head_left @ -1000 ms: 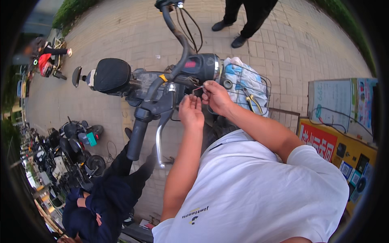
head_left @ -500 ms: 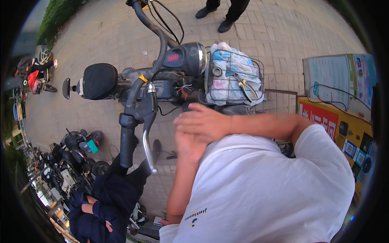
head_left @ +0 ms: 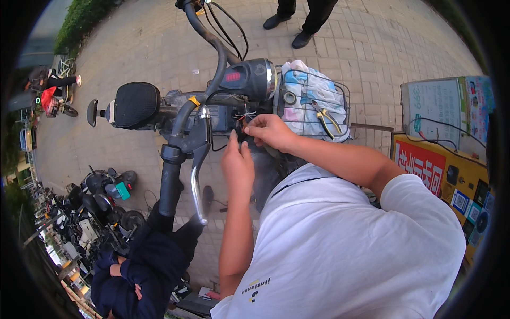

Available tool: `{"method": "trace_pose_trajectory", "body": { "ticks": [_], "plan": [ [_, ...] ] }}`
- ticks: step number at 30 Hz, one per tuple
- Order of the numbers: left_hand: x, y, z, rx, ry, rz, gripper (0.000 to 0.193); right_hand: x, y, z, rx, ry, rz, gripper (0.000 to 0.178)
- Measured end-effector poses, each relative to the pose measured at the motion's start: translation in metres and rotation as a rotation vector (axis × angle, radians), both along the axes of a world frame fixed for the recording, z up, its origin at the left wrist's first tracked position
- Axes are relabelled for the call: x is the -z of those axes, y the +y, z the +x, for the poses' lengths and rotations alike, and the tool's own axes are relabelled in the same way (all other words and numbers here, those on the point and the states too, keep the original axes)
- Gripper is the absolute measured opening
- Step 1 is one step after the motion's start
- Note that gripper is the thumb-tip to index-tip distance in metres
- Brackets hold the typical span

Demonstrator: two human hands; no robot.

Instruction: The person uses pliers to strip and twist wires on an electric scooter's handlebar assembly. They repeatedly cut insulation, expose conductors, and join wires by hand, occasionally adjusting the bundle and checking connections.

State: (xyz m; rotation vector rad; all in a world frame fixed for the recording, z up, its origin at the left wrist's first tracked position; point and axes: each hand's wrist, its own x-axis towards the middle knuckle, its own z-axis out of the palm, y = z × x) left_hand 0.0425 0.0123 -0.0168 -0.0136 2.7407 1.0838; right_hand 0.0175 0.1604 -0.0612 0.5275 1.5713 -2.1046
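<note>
An electric scooter stands in front of me, its front part opened up, with thin loose wires (head_left: 246,115) sticking out beside the headlight housing (head_left: 248,80). My right hand (head_left: 270,132) comes in from the right just below these wires. Its thumb and fingers are pinched together near a dark cable; what lies between the tips is too small to make out. My left hand (head_left: 237,164) is raised from below, close to the right fingertips. Its fingers point up, thumb and forefinger apart, with nothing visible in them.
The wire basket (head_left: 346,101) holds a pale plastic bag (head_left: 303,87), a tape roll (head_left: 289,98) and yellow-handled pliers (head_left: 328,119). The handlebar grip (head_left: 170,181) and silver brake lever (head_left: 197,191) stand left. A person with folded arms (head_left: 141,266) is lower left; a yellow cabinet (head_left: 404,139) is right.
My hands were pressed one over the other in front of my shirt. They have come apart and moved up to the wires, the right one now pinching.
</note>
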Motion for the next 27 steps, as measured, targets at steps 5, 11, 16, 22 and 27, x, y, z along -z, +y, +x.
{"method": "trace_pose_trajectory", "body": {
  "ticks": [5,11,16,22,27],
  "plan": [
    [-0.001,0.002,-0.007,0.039,0.046,-0.05,0.043,0.002,-0.005,0.0,0.079,-0.071,-0.15,0.015],
    [-0.007,0.006,-0.012,0.063,-0.053,-0.154,0.044,-0.001,-0.007,0.009,0.14,-0.113,-0.28,0.017],
    [0.0,0.004,-0.01,0.053,-0.051,-0.061,0.043,-0.008,-0.006,0.01,0.112,-0.054,-0.24,0.016],
    [0.0,0.01,0.002,-0.024,0.017,0.027,0.038,-0.007,0.0,0.007,0.046,0.007,-0.207,0.01],
    [-0.003,0.011,0.007,0.061,0.199,-0.035,0.034,-0.009,0.002,0.01,0.031,-0.052,-0.318,0.011]
  ]
}}
